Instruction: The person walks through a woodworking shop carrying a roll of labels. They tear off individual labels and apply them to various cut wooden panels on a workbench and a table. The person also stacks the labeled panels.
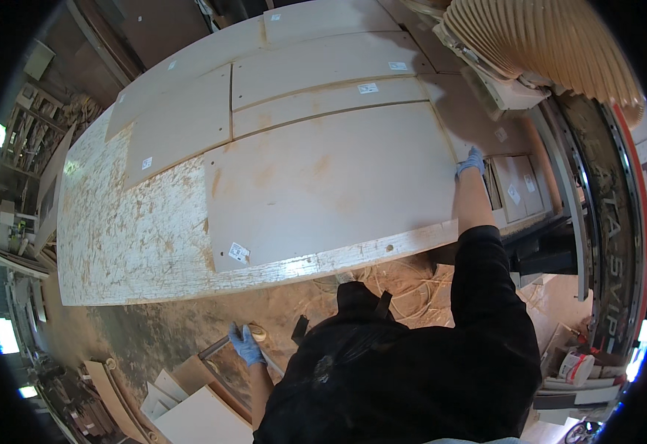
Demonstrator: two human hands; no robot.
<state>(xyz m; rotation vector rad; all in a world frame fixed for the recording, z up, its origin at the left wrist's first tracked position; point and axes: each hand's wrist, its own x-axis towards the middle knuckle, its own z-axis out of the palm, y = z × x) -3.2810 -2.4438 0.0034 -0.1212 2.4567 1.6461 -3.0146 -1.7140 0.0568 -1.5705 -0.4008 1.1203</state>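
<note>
My right hand (pixel 471 161), in a blue glove, reaches forward to the right edge of a large grey-beige panel (pixel 331 185). Its thumb and fingers look parted and rest at the seam with a brownish board (pixel 479 122); the palm side is hidden. Just beside it are a narrow dark gap and two small cut pieces (pixel 523 189). Below the table's near edge hangs my left hand (pixel 246 344), also blue-gloved, with its fingers apart and nothing seen in them. A dark bar (pixel 214 348) is close to its fingertips.
Several cut panels with white labels lie on a scuffed pale tabletop (pixel 138 229). A ribbed tan hose (pixel 538 44) hangs over the far right, above a machine beam (pixel 612 214). Offcuts (pixel 205 414) stand at lower left; a white tub (pixel 576 368) is at lower right.
</note>
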